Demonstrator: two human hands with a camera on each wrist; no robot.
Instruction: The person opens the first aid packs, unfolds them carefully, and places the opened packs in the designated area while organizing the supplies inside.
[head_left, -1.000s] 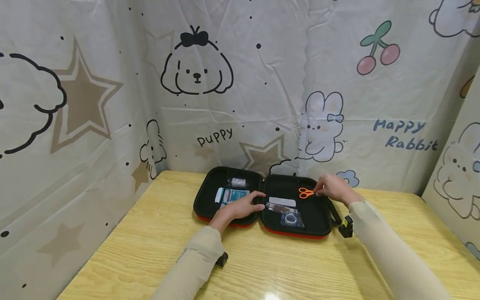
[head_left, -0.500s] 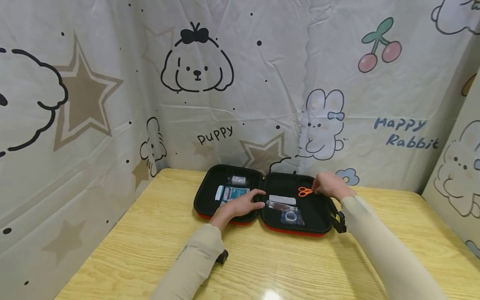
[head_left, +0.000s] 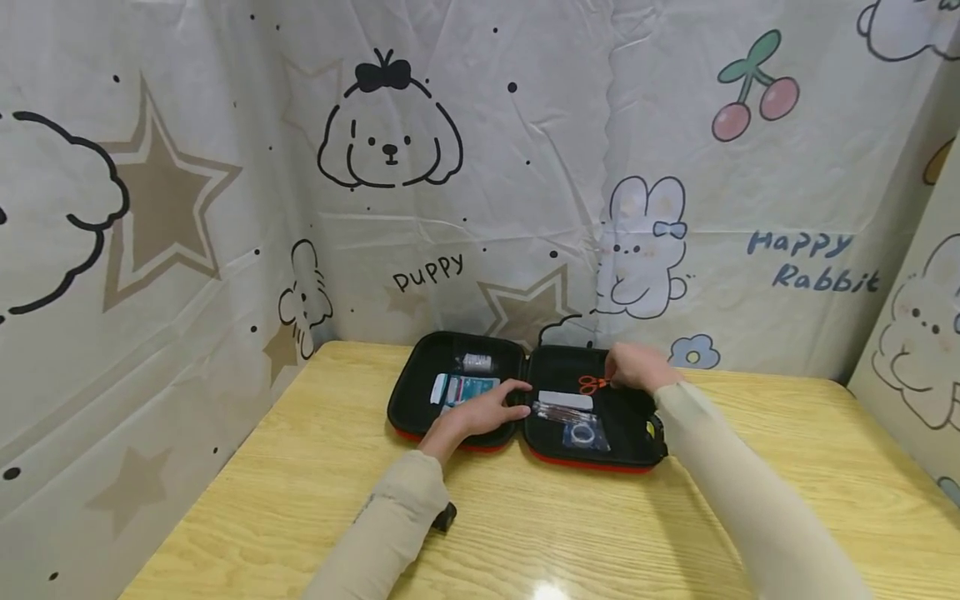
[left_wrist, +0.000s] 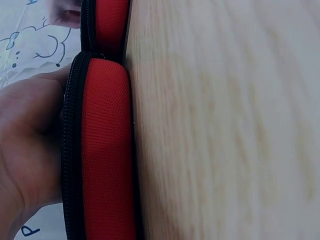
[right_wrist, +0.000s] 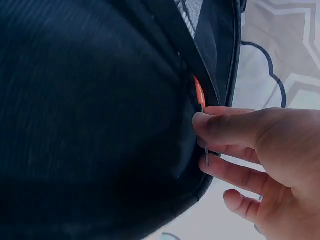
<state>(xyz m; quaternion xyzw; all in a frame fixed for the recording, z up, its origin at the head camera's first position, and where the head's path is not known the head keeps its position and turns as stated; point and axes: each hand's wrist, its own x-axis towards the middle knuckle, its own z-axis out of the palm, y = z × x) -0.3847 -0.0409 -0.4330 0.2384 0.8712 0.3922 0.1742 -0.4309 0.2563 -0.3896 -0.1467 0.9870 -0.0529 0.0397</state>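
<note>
A black-lined zip case (head_left: 626,429) with a red shell (left_wrist: 107,145) lies unfolded on the table. My right hand (head_left: 641,367) pinches a pair of orange-handled scissors (head_left: 588,384) by the blade over the case's right half. In the right wrist view, the orange handle (right_wrist: 199,92) is partly hidden by a black strap (right_wrist: 182,42), and thumb and fingers are on the thin blade. My left hand (head_left: 483,412) rests over the left half near the hinge, thumb and fingers spread, partly covering a teal packet (head_left: 472,389).
In the right half lie a white strip (head_left: 565,400), a packet of thin sticks (head_left: 561,414) and a bagged white roll (head_left: 582,434). A small white bagged item (head_left: 477,362) sits in the left half. Behind the wooden table (head_left: 517,525) hangs a printed cloth (head_left: 525,192).
My right hand has moved left with the scissors, bringing their handles closer to the middle of the right half. My left hand has stayed in place.
</note>
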